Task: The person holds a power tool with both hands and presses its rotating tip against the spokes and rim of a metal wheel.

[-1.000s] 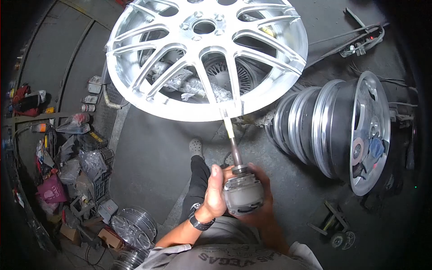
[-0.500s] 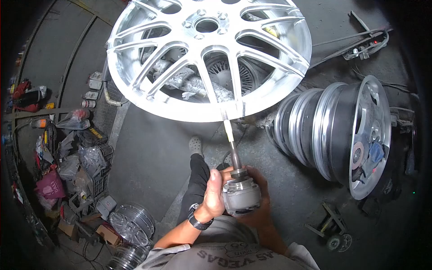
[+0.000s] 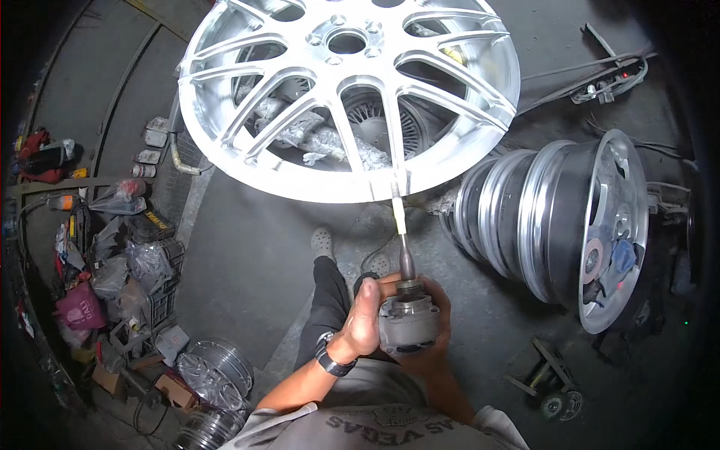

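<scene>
A die grinder (image 3: 409, 324) with a grey round body and a long narrow shaft is held in front of my waist. My left hand (image 3: 364, 321) presses against its left side with the thumb pointing up; a dark watch circles that wrist. Wrapped round the other side is my right hand (image 3: 433, 358), its fingers partly hidden behind the body. The shaft points away from me, and its pale tip overlaps the near lip of a bright, polished alloy wheel (image 3: 277, 178). Split spokes and several bolt holes show on the wheel's face.
Stacked rims (image 3: 559, 217) lie sideways at right, a blue cloth (image 3: 622, 259) and a round disc (image 3: 592, 259) on the end one. A small wheeled stand (image 3: 544, 375) is below. Left are a crate (image 3: 166, 281), bags and more rims (image 3: 217, 375). A power strip (image 3: 607, 86) lies upper right.
Both hands and the grinder have shifted slightly right. The shaft tip has moved right along the wheel's near lip, from one spoke base toward the neighbouring one.
</scene>
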Motion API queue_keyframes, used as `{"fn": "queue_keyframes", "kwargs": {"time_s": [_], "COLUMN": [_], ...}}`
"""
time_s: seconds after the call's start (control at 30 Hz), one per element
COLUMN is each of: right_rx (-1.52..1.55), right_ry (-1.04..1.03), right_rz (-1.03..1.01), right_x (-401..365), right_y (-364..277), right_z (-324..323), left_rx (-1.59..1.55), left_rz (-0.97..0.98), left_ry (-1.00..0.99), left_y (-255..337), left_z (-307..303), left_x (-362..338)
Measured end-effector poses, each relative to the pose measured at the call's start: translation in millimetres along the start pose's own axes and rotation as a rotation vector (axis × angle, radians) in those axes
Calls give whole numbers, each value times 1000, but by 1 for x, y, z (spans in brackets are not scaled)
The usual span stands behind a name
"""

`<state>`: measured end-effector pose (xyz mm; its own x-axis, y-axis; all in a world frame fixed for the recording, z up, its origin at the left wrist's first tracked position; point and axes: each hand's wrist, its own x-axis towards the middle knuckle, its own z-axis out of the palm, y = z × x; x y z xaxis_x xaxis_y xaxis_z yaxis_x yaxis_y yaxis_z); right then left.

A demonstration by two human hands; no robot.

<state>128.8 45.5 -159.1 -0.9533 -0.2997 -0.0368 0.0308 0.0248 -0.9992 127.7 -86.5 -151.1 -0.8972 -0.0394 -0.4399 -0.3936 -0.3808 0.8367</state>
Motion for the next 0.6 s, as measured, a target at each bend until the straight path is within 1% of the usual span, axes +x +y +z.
{"fn": "queue_keyframes", "kwargs": {"time_s": [0.03,0.1,0.17,0.2,0.27,0.3,0.33,0.37,0.4,0.43,0.47,0.5,0.6], "right_rx": [34,75,-46,-43,-29,-32,4,42,39,-1,-38,-34,-35], "right_ry": [8,9,-64,-64,-34,-33,10,52,50,5,-39,-42,-60], "right_rz": [-11,-22,-92,-90,-112,-113,-103,-94,-95,-59,-23,-23,-79], "right_x": [-1,1,6,5,5,6,7,8,7,5,3,5,7], "right_y": [2,3,3,3,3,1,-2,-4,-2,-1,1,0,0], "right_z": [1,2,2,2,4,4,5,5,2,-2,-4,-3,1], "left_rx": [-28,-78,-143,-141,-79,-83,-88,-71,-53,-54,-49,-42,-42], "left_rz": [-16,9,28,26,56,27,28,51,75,75,42,9,14], "left_ry": [-39,-51,-72,-70,-84,-78,-83,-114,-143,-140,-81,-22,-27], "left_y": [-3,-6,-11,-10,-9,-9,-8,-8,-8,-6,-4,-2,-5], "left_z": [-2,-8,-15,-15,-13,-9,-8,-8,-7,-7,-7,-7,-11], "left_x": [0,-4,-9,-9,-7,-5,-2,0,1,0,-2,-4,-7]}}
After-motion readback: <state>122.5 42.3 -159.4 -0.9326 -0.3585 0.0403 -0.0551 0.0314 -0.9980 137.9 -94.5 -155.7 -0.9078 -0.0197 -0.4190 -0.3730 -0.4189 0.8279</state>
